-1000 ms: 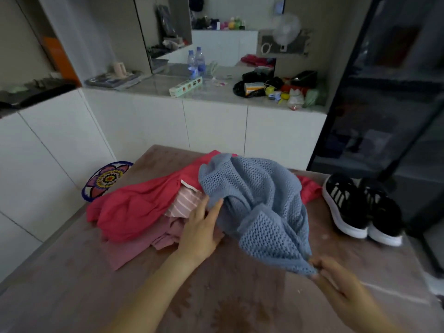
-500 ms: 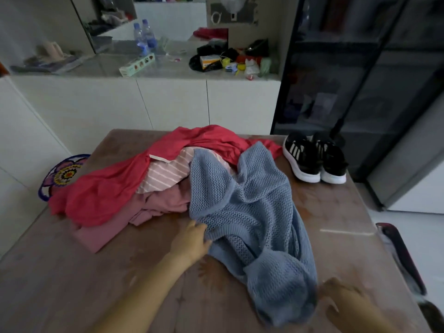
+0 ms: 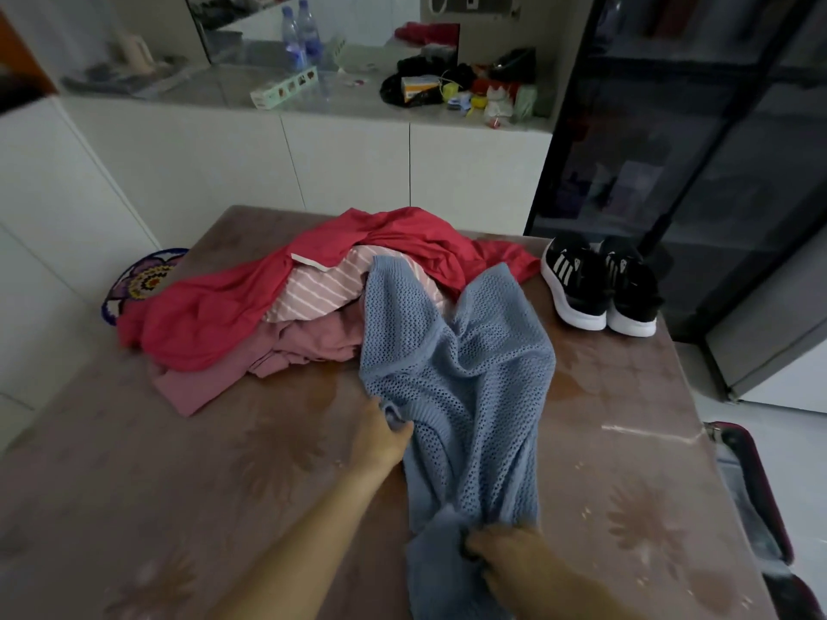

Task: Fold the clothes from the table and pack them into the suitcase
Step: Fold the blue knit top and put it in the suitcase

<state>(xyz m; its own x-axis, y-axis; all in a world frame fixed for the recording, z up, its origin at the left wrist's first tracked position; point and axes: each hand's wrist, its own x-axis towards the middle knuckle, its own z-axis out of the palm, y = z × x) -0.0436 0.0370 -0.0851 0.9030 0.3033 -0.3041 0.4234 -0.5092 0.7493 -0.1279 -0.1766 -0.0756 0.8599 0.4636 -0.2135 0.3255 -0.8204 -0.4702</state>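
The blue knit sweater (image 3: 456, 382) lies stretched lengthwise down the middle of the table (image 3: 179, 485). Its far end overlaps the heap of unfolded clothes and its near end reaches the table's front edge. The left hand (image 3: 380, 440) has its grip closed on the sweater's left border about halfway along, fingers curled round a fold of the knit. The right hand (image 3: 505, 557) has its grip buried in the bunched near end, fingers bent into the cloth. The open mesh looks soft, light and stretchy, so it will probably sag and skew if pulled from one spot. It also seems loose enough for a finger to snag in the holes. Holding it at the firmer ribbed edges or the shoulder seams, one in each hand, should spread it flat before the first fold. Behind it wait a red garment (image 3: 215, 315), a striped pink piece (image 3: 317, 288) and a dusty-pink piece (image 3: 277, 355), all rumpled. Black trainers (image 3: 599, 288) stand at the far right corner. The suitcase (image 3: 752, 485) lies open on the floor just beside the table's right edge, and nothing can be made out inside it.
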